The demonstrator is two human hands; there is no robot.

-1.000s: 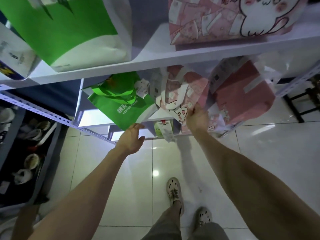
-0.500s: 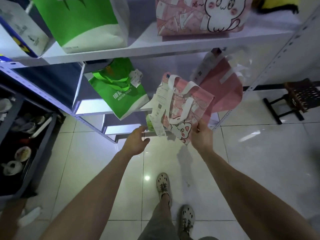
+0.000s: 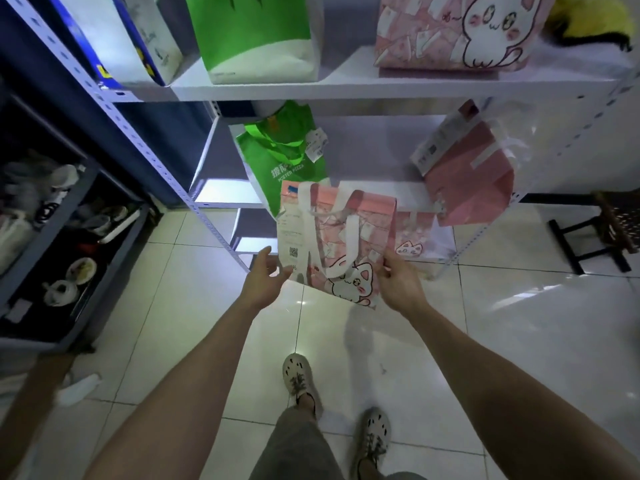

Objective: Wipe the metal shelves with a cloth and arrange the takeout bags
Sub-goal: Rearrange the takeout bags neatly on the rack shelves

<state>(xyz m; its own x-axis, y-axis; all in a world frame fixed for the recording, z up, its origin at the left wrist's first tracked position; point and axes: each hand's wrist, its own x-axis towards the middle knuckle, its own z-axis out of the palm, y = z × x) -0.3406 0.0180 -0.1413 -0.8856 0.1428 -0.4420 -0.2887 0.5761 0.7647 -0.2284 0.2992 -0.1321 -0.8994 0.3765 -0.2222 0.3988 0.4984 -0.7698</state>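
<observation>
Top shelf carries three bags; right hand grips one pink bag.

Dim, cool indoor light. The glossy floor throws back pale glare patches and one small bright spot. The dark rack at left sinks into shadow. Wide-angle distortion bows the shelf edge, and the corners smear.

A takeout bag hangs from the right hand, its fingers at one edge, with the left hand just beside the other. Behind the fingers, on the lower shelf, a second bag stands left and a third bag right. Above, the upper shelf carries a fourth bag and a fifth bag.
</observation>
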